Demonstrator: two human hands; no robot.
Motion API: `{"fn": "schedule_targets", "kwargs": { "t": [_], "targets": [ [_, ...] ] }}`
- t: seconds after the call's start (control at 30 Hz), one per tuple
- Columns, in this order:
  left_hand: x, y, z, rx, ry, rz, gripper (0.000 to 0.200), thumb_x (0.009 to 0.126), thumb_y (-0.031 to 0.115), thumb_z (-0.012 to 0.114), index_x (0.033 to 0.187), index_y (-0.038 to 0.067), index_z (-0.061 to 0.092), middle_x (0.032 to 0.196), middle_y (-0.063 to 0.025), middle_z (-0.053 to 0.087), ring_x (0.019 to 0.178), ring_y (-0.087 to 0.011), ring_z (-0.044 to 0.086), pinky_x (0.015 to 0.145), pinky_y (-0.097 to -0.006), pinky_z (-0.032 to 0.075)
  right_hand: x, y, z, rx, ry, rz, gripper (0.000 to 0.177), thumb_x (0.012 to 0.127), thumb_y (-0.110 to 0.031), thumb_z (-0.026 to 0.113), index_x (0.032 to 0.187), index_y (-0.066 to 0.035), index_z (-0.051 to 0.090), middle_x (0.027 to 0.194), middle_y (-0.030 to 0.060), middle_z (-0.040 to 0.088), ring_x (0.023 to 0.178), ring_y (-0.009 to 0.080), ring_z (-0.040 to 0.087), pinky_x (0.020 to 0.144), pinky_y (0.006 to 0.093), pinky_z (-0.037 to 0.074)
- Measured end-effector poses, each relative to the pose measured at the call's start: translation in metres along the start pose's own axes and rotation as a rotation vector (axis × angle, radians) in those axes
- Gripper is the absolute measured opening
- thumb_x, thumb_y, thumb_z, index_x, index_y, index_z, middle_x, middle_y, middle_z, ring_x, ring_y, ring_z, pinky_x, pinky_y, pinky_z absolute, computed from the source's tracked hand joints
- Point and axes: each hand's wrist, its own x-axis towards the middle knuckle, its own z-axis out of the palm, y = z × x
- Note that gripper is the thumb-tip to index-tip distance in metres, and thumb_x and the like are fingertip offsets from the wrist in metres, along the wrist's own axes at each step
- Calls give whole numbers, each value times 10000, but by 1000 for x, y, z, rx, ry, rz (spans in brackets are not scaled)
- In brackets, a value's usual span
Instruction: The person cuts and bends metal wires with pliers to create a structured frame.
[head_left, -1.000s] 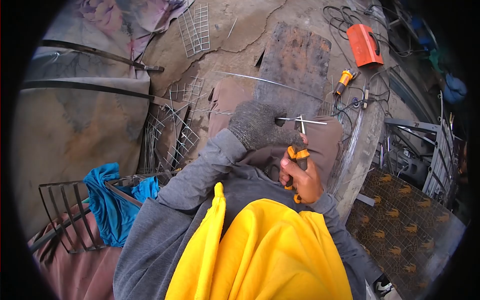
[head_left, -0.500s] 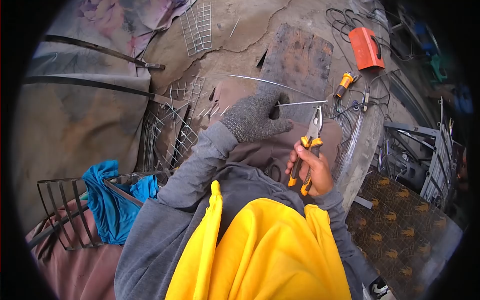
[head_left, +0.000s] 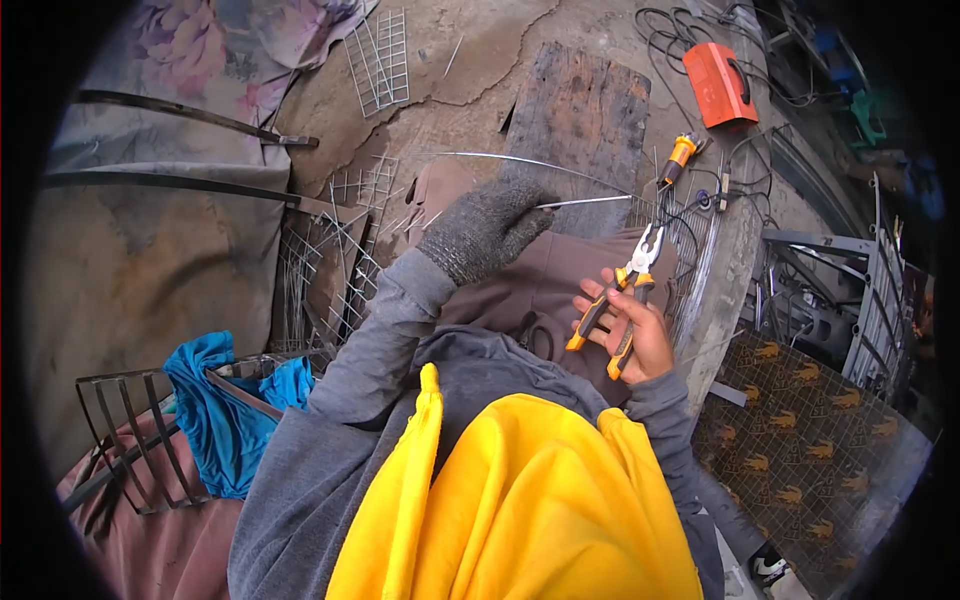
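Pliers [head_left: 641,258] lie in your right hand [head_left: 648,340], near three o'clock in the head view, their long axis running from seven to one, nose toward one. Their head is bright metal, jaws parted, the black-and-yellow handles spread; your right grip curls loosely around them. Your left hand [head_left: 490,228], in a grey knit glove [head_left: 462,245], has its grip pinched on a thin, silvery rod [head_left: 595,202] pointing to three o'clock, tip clear of the pliers.
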Motion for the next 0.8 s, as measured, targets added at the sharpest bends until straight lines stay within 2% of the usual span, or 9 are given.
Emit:
{"fn": "schedule_targets", "kwargs": {
  "t": [0.03, 0.1, 0.13, 0.2, 0.27, 0.3, 0.43, 0.53, 0.8],
  "targets": [
    [-1, 4, 0, 1, -2, 1, 368, 968, 228, 671, 1281, 58, 579, 1042, -125, 677, 937, -160, 631, 847, -328, 513, -3, 0, 7, -18, 6, -3, 537, 967, -170, 606, 1449, -42, 408, 1403, 233, 524, 1217, 359, 586, 945, 488, 534],
    [-5, 16, -3, -230, -64, -353, 571, 881, 284, 788, 1355, 73, 549, 940, -80, 627, 830, -142, 572, 781, -310, 500, -4, 1, 12, -78, -29, 10, 544, 967, -177, 608, 1452, -35, 406, 1398, 229, 528, 1204, 344, 592, 934, 474, 537],
    [-7, 20, -6, -229, -63, -355, 571, 881, 284, 788, 1355, 73, 549, 940, -80, 627, 830, -142, 572, 781, -310, 500, -5, 2, 17, -140, -64, 23, 552, 968, -184, 611, 1456, -29, 404, 1393, 225, 532, 1191, 328, 599, 924, 460, 539],
    [-11, 24, -12, -239, -105, -333, 785, 767, 329, 890, 1420, 105, 515, 859, -37, 546, 762, -129, 511, 713, -300, 482, -8, 2, 29, -215, -88, 39, 577, 969, -204, 619, 1466, -8, 398, 1374, 208, 549, 1171, 282, 605, 927, 419, 527],
    [-15, 25, -15, -231, -89, -311, 830, 736, 331, 910, 1430, 117, 508, 847, -27, 528, 744, -126, 500, 692, -295, 475, -10, 1, 37, -412, -183, 92, 594, 967, -213, 634, 1466, 14, 404, 1347, 185, 577, 1154, 248, 612, 955, 391, 507],
    [-17, 25, -18, -224, -74, -286, 875, 706, 334, 930, 1441, 129, 500, 834, -17, 511, 726, -123, 489, 672, -290, 468, -11, 3, 41, -460, -217, 89, 551, 967, -218, 650, 1431, 14, 463, 1286, 135, 624, 1117, 195, 614, 971, 337, 481],
    [-25, 30, -31, -206, -75, -311, 865, 712, 329, 923, 1443, 140, 500, 854, -25, 531, 733, -121, 506, 676, -290, 486, -8, 12, 51, -696, -348, -13, 455, 977, -200, 649, 1373, -5, 537, 1190, 68, 673, 1078, 128, 587, 962, 280, 457],
    [-31, 35, -34, -170, -29, -338, 851, 720, 321, 913, 1444, 148, 501, 875, -31, 548, 758, -119, 540, 694, -288, 507, -2, 11, 55, -828, -393, -14, 513, 973, -179, 648, 1436, -21, 494, 1181, 69, 675, 1080, 134, 587, 968, 284, 452],
    [-33, 34, -33, -226, 12, -302, 821, 737, 336, 907, 1428, 139, 511, 858, -32, 589, 767, -111, 585, 702, -287, 520, 1, 5, 73, -806, -429, -20, 621, 972, -180, 652, 1528, -54, 405, 1171, 62, 674, 1042, 137, 600, 984, 280, 441]
  ]
}}
